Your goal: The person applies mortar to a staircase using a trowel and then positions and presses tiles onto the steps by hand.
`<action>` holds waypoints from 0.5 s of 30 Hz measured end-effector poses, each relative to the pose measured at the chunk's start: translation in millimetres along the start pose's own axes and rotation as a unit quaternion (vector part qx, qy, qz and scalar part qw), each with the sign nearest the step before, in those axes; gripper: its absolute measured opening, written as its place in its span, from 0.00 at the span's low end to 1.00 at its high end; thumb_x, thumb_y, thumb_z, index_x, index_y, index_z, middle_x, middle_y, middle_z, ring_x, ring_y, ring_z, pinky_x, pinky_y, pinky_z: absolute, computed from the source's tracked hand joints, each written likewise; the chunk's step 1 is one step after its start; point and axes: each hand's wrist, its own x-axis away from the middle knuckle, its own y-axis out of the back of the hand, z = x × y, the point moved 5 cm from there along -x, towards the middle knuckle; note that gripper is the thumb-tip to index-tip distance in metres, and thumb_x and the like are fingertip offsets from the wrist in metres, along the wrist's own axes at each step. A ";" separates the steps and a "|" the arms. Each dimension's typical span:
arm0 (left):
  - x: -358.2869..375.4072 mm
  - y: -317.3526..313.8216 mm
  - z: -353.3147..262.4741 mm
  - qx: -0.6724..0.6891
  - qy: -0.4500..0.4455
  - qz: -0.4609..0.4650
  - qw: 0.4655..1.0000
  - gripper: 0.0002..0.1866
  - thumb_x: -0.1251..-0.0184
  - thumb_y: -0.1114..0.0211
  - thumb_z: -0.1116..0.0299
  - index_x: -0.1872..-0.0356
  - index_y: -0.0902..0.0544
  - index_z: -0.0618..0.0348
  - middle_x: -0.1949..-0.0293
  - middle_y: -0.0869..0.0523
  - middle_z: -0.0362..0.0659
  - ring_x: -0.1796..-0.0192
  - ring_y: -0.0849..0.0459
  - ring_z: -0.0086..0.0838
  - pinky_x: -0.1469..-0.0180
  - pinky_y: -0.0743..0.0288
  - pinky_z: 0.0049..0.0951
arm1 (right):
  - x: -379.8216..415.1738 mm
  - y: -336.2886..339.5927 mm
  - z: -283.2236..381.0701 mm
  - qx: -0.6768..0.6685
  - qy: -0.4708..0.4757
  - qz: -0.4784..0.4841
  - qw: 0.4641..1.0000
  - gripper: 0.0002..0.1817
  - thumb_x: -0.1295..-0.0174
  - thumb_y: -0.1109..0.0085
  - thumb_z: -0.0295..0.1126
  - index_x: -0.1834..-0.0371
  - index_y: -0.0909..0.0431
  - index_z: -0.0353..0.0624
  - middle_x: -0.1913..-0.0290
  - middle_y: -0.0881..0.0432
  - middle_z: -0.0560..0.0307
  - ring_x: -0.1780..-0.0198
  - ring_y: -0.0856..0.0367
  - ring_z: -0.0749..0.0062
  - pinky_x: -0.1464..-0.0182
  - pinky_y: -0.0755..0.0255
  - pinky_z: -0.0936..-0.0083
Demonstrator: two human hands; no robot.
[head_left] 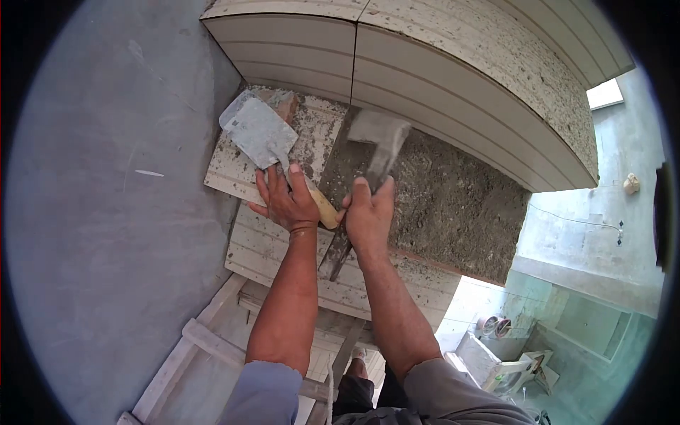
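Observation:
My right hand [370,216] is wrapped round the handle of a cement-coated hammer [375,129], whose grey head is smeared by motion close over the mortar bed [460,205]. To its left, my left hand [289,203] rests with fingers spread at the edge of the speckled stair tile [232,159]. A trowel [262,131] with a grey, mortar-crusted blade lies on that tile. Its wooden handle [324,211] passes beside my left thumb toward my right hand, and part of its neck is hidden by the left fingers.
Tiled risers [453,92] of the higher steps rise behind the mortar. A grey wall [120,212] borders the left side. Below are a lower tiled step [418,283] and a wooden ladder-like frame [202,336]. Debris and boards [506,368] lie far down at right.

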 end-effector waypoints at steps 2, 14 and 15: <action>1.6 0.3 -0.2 0.007 -0.005 -0.003 1.000 0.33 0.28 0.52 0.40 0.40 0.18 0.56 0.31 0.26 0.41 0.23 0.43 0.41 0.27 0.80 0.64 | -6.0 0.1 -4.1 0.011 -0.020 0.016 1.000 0.12 0.28 0.50 0.34 0.52 0.37 0.36 0.75 0.26 0.56 0.81 0.25 0.76 0.81 0.30 0.75; 1.5 -0.7 -2.9 -0.005 0.003 0.023 1.000 0.33 0.28 0.55 0.39 0.41 0.17 0.54 0.30 0.27 0.41 0.23 0.44 0.40 0.27 0.82 0.64 | -2.7 8.5 -1.5 0.014 -0.010 0.016 1.000 0.11 0.28 0.51 0.32 0.53 0.34 0.34 0.73 0.24 0.54 0.75 0.22 0.75 0.78 0.28 0.75; 2.2 -1.4 -1.7 0.000 0.006 0.019 1.000 0.33 0.27 0.55 0.39 0.41 0.18 0.54 0.30 0.27 0.42 0.22 0.44 0.40 0.27 0.82 0.64 | 0.7 9.0 -0.1 0.012 0.009 -0.011 1.000 0.11 0.28 0.51 0.32 0.53 0.34 0.34 0.72 0.24 0.54 0.75 0.22 0.75 0.78 0.28 0.74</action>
